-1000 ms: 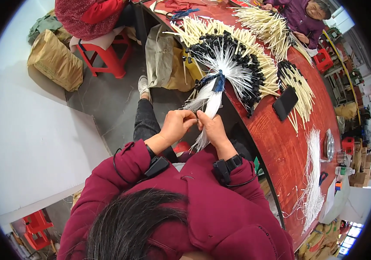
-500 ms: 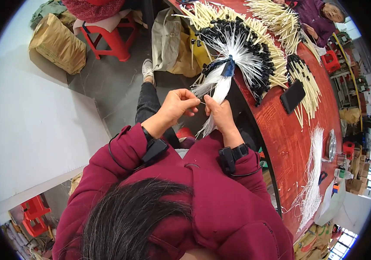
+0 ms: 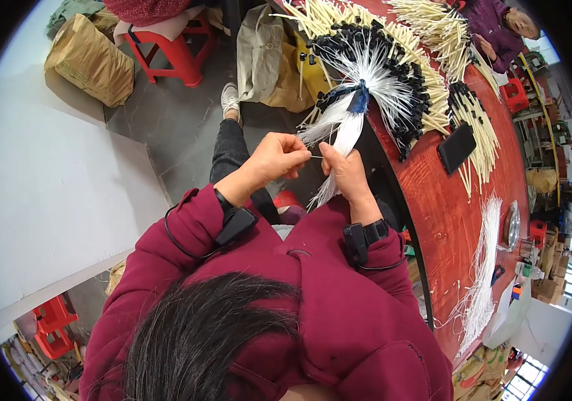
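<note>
Pinches strand point(image 3: 316, 157) in left hand point(image 3: 274, 159), extending toward 3 o'clock; grips bundle point(image 3: 349, 132) in right hand point(image 3: 348, 176), aligned lengthwise 1-to-7 o'clock, pointing toward 7.

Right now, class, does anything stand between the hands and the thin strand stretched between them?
Nothing visible does: the thin strand runs straight from the left hand to the right hand, its short span uncovered.

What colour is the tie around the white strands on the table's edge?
The tie is dark blue, best seen in the head view.
</note>
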Motion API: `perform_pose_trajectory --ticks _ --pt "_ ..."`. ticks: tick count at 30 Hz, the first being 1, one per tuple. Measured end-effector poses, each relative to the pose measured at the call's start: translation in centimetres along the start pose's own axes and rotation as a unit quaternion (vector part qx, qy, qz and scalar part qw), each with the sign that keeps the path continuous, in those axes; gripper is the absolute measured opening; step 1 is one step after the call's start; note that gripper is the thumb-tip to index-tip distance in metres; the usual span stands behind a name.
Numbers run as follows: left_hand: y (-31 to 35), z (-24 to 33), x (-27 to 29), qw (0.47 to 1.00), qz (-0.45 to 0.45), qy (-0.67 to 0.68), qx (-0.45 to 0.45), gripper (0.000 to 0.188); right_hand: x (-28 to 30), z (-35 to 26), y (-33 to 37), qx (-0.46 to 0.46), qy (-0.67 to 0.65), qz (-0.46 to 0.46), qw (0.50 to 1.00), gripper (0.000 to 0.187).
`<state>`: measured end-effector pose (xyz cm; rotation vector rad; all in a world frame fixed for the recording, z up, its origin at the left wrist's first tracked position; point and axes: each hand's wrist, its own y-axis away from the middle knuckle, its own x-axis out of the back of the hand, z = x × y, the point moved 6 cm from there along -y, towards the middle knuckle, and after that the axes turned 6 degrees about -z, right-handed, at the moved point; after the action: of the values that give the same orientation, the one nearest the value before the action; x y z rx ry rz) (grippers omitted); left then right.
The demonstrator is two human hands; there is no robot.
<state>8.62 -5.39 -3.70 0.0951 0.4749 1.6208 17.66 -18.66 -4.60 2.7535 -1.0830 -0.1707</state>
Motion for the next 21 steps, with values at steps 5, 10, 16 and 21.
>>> perform_pose_trajectory --ticks 5,10,16,21 --pt "-0.6 -2.1 1.3 0.997 -0.026 0.046 0.060 0.017 0.1 -0.2 -0.1 0.001 0.006 -0.015 1.000 0.033" --pt "-0.5 -4.0 1.4 0.970 -0.028 0.199 0.137 0.017 0.0 -0.1 -0.3 0.008 0.019 -0.021 1.000 0.032" --pt "1.0 -1.2 0.8 0.973 0.010 0.190 0.128 0.018 0.2 -0.1 -0.1 0.009 -0.004 -0.013 1.000 0.030" --pt "0.5 -1.3 0.5 0.987 -0.045 0.110 0.111 0.018 0.1 -0.2 -0.1 0.011 -0.013 -0.024 1.000 0.030"
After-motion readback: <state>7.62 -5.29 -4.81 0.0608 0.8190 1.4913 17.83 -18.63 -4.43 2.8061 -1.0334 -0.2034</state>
